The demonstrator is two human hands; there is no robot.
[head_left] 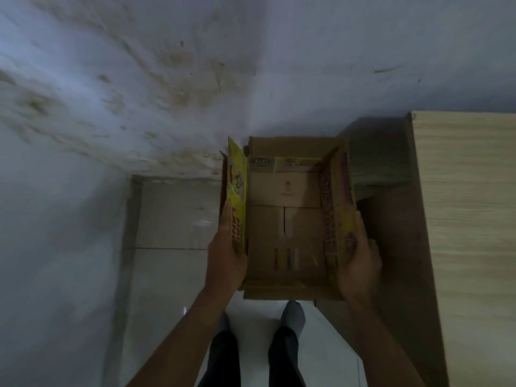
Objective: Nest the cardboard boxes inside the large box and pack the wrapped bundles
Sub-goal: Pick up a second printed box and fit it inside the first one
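An open cardboard box (284, 219) with yellow printed flaps hangs in front of me over the floor. My left hand (226, 252) grips its left side flap. Its right flap and wall are held by my right hand (360, 263). Inside I see only the brown bottom flaps with a small printed logo and coloured stripes. No other boxes or wrapped bundles show in this dim view.
A light wooden cabinet (469, 219) stands close on the right. A stained white wall (139, 79) fills the back and left. Pale floor tiles (173, 219) lie below, with my feet (293, 317) under the box.
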